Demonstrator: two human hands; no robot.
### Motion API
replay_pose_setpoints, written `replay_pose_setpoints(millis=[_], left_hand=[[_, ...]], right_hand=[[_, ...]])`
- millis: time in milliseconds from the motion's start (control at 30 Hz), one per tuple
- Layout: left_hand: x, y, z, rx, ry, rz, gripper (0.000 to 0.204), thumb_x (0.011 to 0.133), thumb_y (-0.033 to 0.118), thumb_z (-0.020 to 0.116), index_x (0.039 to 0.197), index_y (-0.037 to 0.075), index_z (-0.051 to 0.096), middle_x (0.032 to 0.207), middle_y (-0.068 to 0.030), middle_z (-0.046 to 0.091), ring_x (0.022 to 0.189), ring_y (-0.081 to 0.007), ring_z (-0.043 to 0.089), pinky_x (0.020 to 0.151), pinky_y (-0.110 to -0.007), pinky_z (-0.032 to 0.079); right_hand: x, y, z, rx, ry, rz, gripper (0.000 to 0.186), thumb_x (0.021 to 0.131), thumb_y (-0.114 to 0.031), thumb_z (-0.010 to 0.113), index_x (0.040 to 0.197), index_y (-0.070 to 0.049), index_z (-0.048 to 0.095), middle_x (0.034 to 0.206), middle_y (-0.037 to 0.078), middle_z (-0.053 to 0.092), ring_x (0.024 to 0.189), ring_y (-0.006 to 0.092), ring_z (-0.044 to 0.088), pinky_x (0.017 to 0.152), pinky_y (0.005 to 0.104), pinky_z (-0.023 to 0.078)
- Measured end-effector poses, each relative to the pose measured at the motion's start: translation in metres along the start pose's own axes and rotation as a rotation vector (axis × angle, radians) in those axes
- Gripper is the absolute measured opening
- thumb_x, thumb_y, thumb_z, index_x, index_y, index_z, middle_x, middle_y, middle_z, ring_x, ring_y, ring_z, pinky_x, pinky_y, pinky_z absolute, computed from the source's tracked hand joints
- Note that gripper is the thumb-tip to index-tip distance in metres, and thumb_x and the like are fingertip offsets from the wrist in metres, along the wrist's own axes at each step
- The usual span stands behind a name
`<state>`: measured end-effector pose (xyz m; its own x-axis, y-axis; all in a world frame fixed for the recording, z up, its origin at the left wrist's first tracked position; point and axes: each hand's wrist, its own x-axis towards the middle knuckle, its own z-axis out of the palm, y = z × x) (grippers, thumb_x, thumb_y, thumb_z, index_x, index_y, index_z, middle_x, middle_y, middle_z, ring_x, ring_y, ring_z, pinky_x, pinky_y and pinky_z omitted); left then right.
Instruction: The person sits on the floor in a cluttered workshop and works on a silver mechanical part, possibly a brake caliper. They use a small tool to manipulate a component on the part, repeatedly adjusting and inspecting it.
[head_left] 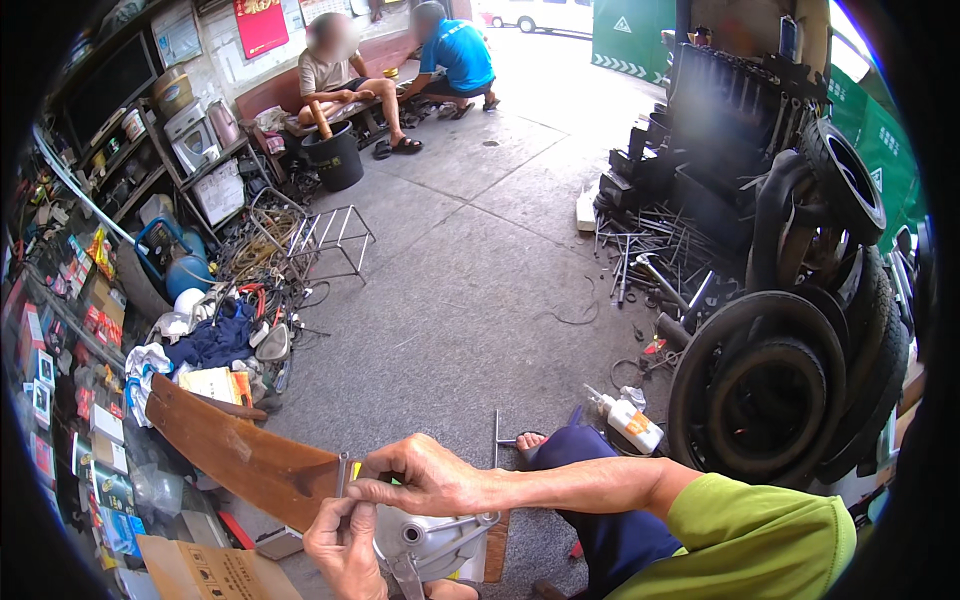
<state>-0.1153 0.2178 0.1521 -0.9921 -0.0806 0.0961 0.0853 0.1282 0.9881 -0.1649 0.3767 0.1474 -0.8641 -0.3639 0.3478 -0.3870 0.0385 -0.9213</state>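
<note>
My right hand (pixel 420 478) reaches across from the right with its fingers closed and pinched near the fingertips of my left hand (pixel 342 545), which is also closed. What lies between the fingertips is too small and hidden to make out. Just below and right of them is a silver metal casting (pixel 435 538) with a round bore and arms. A narrow metal piece (pixel 343 472) stands upright beside my right fingertips, in front of a long brown board (pixel 235 450) that slants off to the left. A T-handled tool (pixel 496 440) is upright beyond my right wrist.
Two people (pixel 340 85) (pixel 455 62) are by a bench at the back, near a black bucket (pixel 335 165). A wire-frame stool (pixel 335 240) and clutter line the left. Tyres (pixel 840 360), scattered tools (pixel 645 270) and a white bottle (pixel 635 420) are on the right.
</note>
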Motion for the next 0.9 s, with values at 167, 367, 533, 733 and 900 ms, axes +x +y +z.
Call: replay_pose_setpoints(millis=[167, 367, 533, 733, 900], left_hand=[[-0.002, 0.004, 0.003, 0.052, 0.018, 0.056, 0.007, 0.086, -0.001, 0.066, 0.093, -0.003, 0.066, 0.088, -0.0016, 0.064, 0.082, -0.0087, 0.056, 0.077, -0.023, 0.046], [-0.002, 0.011, 0.012, 0.078, 0.046, 0.078, 0.005, 0.084, -0.004, 0.066, 0.090, -0.004, 0.065, 0.087, -0.0018, 0.063, 0.081, -0.0096, 0.056, 0.078, -0.024, 0.046], [-0.005, 0.006, 0.012, 0.123, 0.069, 0.151, 0.007, 0.083, -0.006, 0.068, 0.088, -0.004, 0.064, 0.086, -0.0032, 0.062, 0.080, -0.0107, 0.056, 0.076, -0.026, 0.048], [-0.007, 0.021, 0.020, 0.243, 0.076, 0.226, 0.009, 0.082, -0.001, 0.071, 0.086, -0.005, 0.064, 0.083, -0.0041, 0.062, 0.078, -0.0112, 0.055, 0.074, -0.026, 0.048], [-0.006, 0.023, 0.019, 0.279, 0.032, 0.232, 0.008, 0.088, 0.003, 0.065, 0.090, -0.005, 0.065, 0.078, -0.0022, 0.061, 0.073, -0.0109, 0.054, 0.070, -0.026, 0.047]], right_hand=[[0.000, 0.006, 0.000, -0.109, -0.013, -0.011, 0.032, 0.092, -0.030, 0.064, 0.087, 0.001, 0.066, 0.063, 0.012, 0.060, 0.050, 0.0184, 0.053, 0.048, 0.0344, 0.041], [-0.004, -0.005, -0.008, -0.163, -0.027, -0.025, 0.031, 0.092, -0.029, 0.059, 0.086, 0.001, 0.062, 0.064, 0.019, 0.057, 0.054, 0.0339, 0.056, 0.050, 0.0393, 0.043], [-0.005, 0.000, -0.002, -0.270, 0.028, -0.135, 0.035, 0.093, -0.028, 0.054, 0.075, 0.001, 0.056, 0.065, 0.023, 0.058, 0.065, 0.0430, 0.059, 0.057, 0.0485, 0.048], [-0.007, 0.001, -0.001, -0.273, 0.032, -0.117, 0.037, 0.096, -0.028, 0.050, 0.076, 0.001, 0.060, 0.063, 0.022, 0.059, 0.063, 0.0425, 0.060, 0.057, 0.0485, 0.048], [-0.006, 0.001, 0.000, -0.249, 0.054, -0.153, 0.037, 0.096, -0.029, 0.049, 0.078, 0.002, 0.059, 0.063, 0.022, 0.058, 0.062, 0.0427, 0.059, 0.056, 0.0487, 0.047]])
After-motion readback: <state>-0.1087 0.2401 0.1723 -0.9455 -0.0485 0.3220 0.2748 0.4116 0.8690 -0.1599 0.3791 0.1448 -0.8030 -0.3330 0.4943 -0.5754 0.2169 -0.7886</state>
